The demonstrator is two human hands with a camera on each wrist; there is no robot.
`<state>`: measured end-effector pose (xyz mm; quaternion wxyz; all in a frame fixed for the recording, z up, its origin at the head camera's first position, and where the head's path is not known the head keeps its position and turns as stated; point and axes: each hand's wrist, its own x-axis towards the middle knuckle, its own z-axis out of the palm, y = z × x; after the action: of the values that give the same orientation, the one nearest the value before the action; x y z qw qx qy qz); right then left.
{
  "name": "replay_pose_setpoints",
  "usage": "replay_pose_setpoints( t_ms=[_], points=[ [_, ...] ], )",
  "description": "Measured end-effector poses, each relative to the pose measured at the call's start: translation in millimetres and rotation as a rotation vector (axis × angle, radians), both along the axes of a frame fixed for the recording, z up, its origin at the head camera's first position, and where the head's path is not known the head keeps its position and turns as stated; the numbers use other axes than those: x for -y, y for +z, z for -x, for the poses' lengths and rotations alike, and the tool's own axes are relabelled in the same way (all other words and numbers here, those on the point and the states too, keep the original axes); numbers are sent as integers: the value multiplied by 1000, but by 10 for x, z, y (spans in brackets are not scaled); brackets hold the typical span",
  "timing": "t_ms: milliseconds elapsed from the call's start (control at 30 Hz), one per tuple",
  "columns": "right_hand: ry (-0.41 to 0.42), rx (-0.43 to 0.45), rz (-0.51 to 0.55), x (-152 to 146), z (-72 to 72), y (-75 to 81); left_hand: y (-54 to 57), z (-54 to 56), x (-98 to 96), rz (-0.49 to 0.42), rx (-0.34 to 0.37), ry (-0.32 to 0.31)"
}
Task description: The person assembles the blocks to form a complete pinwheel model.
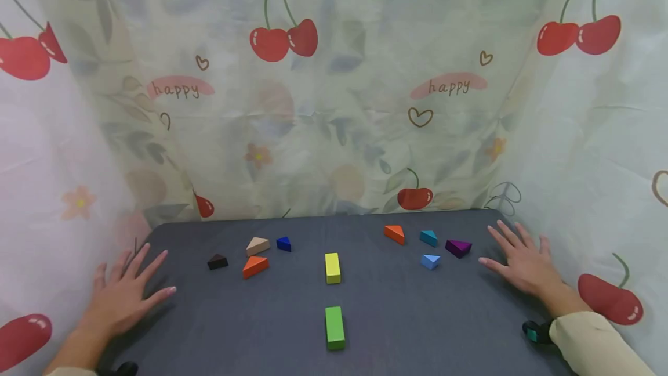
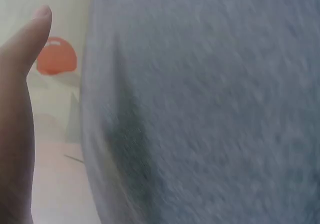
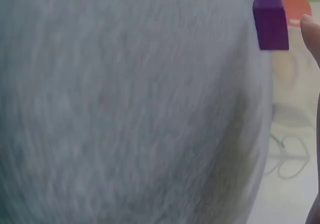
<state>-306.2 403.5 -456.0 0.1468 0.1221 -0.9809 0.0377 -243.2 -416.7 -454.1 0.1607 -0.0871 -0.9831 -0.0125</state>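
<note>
My left hand (image 1: 122, 297) is spread with straight fingers over the table's left edge, holding nothing. The black triangular block (image 1: 217, 261) is the nearest piece to it. Over the right edge, my right hand (image 1: 527, 263) is spread too, fingers straight and nothing in them. Closest to that hand lies a purple triangular block (image 1: 458, 248), also visible in the right wrist view as a purple block (image 3: 271, 24). In the middle of the table are a yellow rectangular block (image 1: 332, 268) and, nearer me, a green rectangular block (image 1: 335, 328).
Left group: beige (image 1: 258, 246), orange (image 1: 256, 267) and dark blue (image 1: 284, 243) triangular blocks. Right group: orange (image 1: 395, 234), teal (image 1: 429, 238) and light blue (image 1: 430, 261) triangular blocks. A cherry-print curtain (image 1: 334, 132) surrounds the dark grey table (image 1: 235, 318) at the back and sides.
</note>
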Motion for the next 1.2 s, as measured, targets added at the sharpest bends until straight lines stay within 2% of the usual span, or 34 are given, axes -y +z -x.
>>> replay_pose_setpoints(
  t_ms=[333,633,767,1000,1200],
  points=[
    [57,-83,49,276,32,43,146,32,-262,-74,-77,-64],
    [165,-125,160,620,40,121,255,92,-558,-128,-192,-193],
    [210,-111,227,808,18,175,310,117,-693,-177,-229,-232],
    [260,-49,317,1120,-54,264,363,145,-928,-267,-233,-295],
    [352,-17,430,1376,-160,332,404,143,-1121,-365,-237,-347]
  ],
)
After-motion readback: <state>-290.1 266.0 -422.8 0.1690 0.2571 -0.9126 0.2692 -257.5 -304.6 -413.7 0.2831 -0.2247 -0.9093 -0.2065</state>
